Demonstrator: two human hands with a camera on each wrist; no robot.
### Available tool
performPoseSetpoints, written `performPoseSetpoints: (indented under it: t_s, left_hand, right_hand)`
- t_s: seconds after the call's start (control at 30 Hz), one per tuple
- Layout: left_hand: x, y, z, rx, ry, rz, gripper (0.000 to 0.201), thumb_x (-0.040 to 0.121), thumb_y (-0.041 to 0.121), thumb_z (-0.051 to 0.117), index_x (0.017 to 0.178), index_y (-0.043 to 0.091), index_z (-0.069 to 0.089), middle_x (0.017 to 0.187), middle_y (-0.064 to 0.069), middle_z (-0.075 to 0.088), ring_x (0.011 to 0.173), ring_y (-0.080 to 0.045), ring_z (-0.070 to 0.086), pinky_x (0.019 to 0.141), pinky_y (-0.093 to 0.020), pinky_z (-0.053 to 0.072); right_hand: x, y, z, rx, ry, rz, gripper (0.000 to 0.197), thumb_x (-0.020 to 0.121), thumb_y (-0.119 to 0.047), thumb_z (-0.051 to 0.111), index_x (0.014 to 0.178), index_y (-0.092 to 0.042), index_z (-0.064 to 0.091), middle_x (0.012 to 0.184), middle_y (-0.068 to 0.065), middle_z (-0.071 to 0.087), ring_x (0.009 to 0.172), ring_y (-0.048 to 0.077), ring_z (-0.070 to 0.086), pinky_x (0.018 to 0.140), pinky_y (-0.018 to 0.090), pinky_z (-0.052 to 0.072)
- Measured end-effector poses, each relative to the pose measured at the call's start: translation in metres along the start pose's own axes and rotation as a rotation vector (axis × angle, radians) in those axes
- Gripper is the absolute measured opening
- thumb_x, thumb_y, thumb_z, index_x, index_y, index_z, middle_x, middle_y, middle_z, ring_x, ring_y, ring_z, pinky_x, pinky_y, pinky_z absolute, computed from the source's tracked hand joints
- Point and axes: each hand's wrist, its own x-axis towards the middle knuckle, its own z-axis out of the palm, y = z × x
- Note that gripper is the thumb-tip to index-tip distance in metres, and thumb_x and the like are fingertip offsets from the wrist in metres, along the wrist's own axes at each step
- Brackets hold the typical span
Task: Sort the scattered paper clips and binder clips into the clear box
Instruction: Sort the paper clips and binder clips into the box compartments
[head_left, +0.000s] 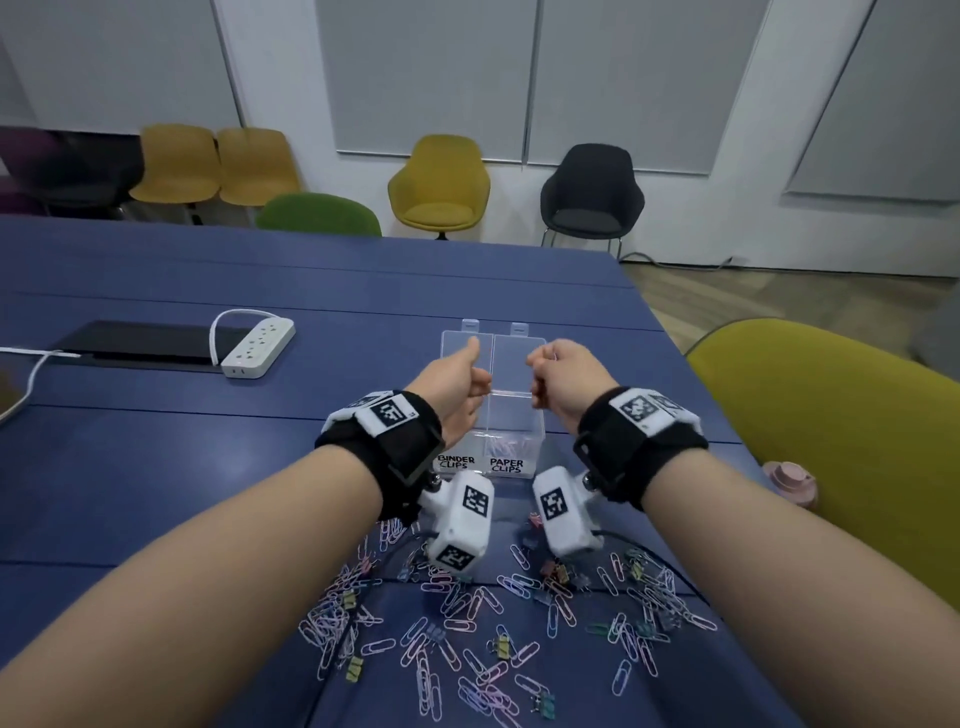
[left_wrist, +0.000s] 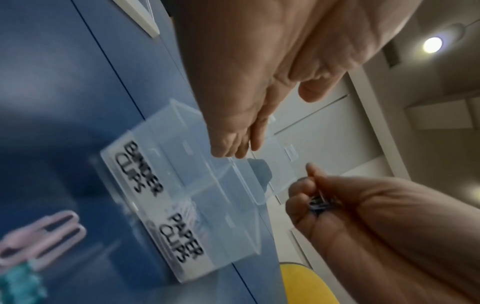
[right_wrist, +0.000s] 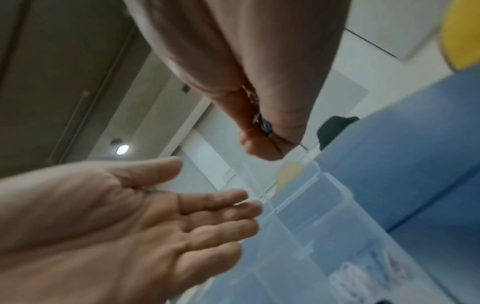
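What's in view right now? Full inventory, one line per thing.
clear box: one, clear, lid open, mid-table; labelled BINDER CLIPS and PAPER CLIPS; a few clips in the paper-clip side.
paper clips: many, pastel pink, blue and white, scattered near table edge.
binder clips: several, yellow, green and other colours, among the paper clips.
power strip: one, white, table left.
table: one, blue.
chairs: several, yellow, green, black, purple, along wall and at right.
pink object: one, table's right edge; unclear what.
left hand: open, over box.
right hand: fingers curled round small dark clips, over box.
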Motion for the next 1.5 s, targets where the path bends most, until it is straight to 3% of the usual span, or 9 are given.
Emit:
performPoseSetpoints:
  t_s: [0.1, 0.2, 0.3, 0.47, 0.7, 0.87, 0.97, 1.13, 1.5]
  left_hand:
    - [-0.014, 0.0, -0.02, 0.069, 0.063, 0.075, 0.046, 0.099, 0.046, 0.036, 0.102, 0.006, 0.06, 0.102, -0.007, 0.06, 0.105, -0.018, 0.05, 0.101, -0.035, 0.035]
    - [-0.035, -0.002, -0.046, 0.204, 0.029, 0.142, 0.041, 0.099, 0.041, 0.039, 0.087, 0.012, 0.065, 0.1, -0.004, 0.065, 0.094, -0.017, 0.058, 0.086, -0.033, 0.043]
    - [-0.057, -0.009, -0.075, 0.317, -0.032, 0.153, 0.026, 0.099, 0.027, 0.044, 0.09, 0.01, 0.062, 0.089, -0.002, 0.063, 0.08, -0.015, 0.057, 0.071, -0.027, 0.044]
    - [-0.081, -0.027, -0.129, 0.667, -0.015, 0.072, 0.007, 0.091, 0.007, 0.058, 0.086, 0.006, 0.063, 0.081, -0.01, 0.064, 0.07, -0.021, 0.058, 0.07, -0.034, 0.05]
    - [-0.101, -0.045, -0.15, 1.415, -0.021, 0.103, 0.012, 0.076, 0.014, 0.073, 0.082, 0.021, 0.066, 0.072, 0.011, 0.062, 0.066, -0.006, 0.056, 0.067, -0.019, 0.048]
    - [-0.11, -0.058, -0.141, 1.531, -0.116, 0.108, 0.024, 0.071, 0.02, 0.077, 0.091, 0.022, 0.064, 0.076, 0.012, 0.058, 0.075, -0.009, 0.056, 0.064, -0.017, 0.045]
    - [-0.112, -0.067, -0.134, 1.584, -0.139, 0.132, 0.027, 0.07, 0.013, 0.074, 0.093, 0.019, 0.06, 0.081, 0.008, 0.056, 0.076, -0.013, 0.053, 0.067, -0.023, 0.044]
    - [-0.114, -0.073, -0.13, 1.614, -0.102, 0.204, 0.02, 0.077, 0.004, 0.061, 0.081, 0.023, 0.054, 0.081, 0.007, 0.056, 0.078, -0.014, 0.053, 0.068, -0.022, 0.041]
    - [-0.117, -0.074, -0.143, 1.429, 0.03, 0.266, 0.017, 0.083, 0.005, 0.056, 0.091, 0.018, 0.062, 0.084, 0.007, 0.06, 0.081, -0.014, 0.058, 0.074, -0.022, 0.047]
  right_hand:
    - [0.01, -0.002, 0.007, -0.405, -0.076, -0.074, 0.027, 0.089, -0.005, 0.045, 0.065, -0.011, 0.055, 0.074, 0.01, 0.059, 0.074, 0.024, 0.056, 0.069, 0.033, 0.045]
    - [0.009, 0.003, 0.003, -0.539, -0.069, -0.108, 0.023, 0.088, -0.01, 0.049, 0.08, 0.001, 0.068, 0.088, 0.011, 0.064, 0.086, 0.026, 0.057, 0.083, 0.036, 0.049]
    - [-0.008, 0.006, -0.004, -0.51, 0.011, -0.192, 0.023, 0.086, -0.008, 0.048, 0.07, -0.014, 0.063, 0.09, 0.007, 0.067, 0.094, 0.027, 0.063, 0.09, 0.038, 0.05]
    - [-0.048, 0.015, -0.002, -0.636, -0.029, -0.344, 0.016, 0.087, -0.012, 0.05, 0.077, -0.014, 0.062, 0.09, 0.005, 0.07, 0.088, 0.025, 0.063, 0.085, 0.032, 0.05]
    - [-0.097, 0.023, 0.039, -1.105, -0.575, -0.315, 0.016, 0.088, -0.016, 0.06, 0.101, -0.013, 0.068, 0.105, 0.002, 0.069, 0.091, 0.016, 0.061, 0.081, 0.023, 0.047]
    - [-0.107, 0.036, 0.068, -1.297, -0.658, -0.321, 0.03, 0.085, -0.016, 0.063, 0.115, -0.011, 0.061, 0.118, 0.007, 0.063, 0.107, 0.024, 0.06, 0.091, 0.034, 0.051]
    - [-0.11, 0.038, 0.075, -1.349, -0.662, -0.32, 0.022, 0.085, -0.012, 0.063, 0.107, -0.008, 0.063, 0.113, 0.01, 0.064, 0.094, 0.023, 0.057, 0.086, 0.032, 0.048]
    - [-0.114, 0.041, 0.077, -1.389, -0.689, -0.331, 0.009, 0.086, -0.008, 0.056, 0.089, -0.017, 0.056, 0.104, 0.009, 0.064, 0.087, 0.024, 0.053, 0.076, 0.031, 0.046]
    - [-0.114, 0.048, 0.06, -1.279, -0.53, -0.281, 0.024, 0.093, -0.023, 0.051, 0.099, -0.006, 0.067, 0.108, 0.011, 0.068, 0.096, 0.027, 0.061, 0.078, 0.026, 0.042]
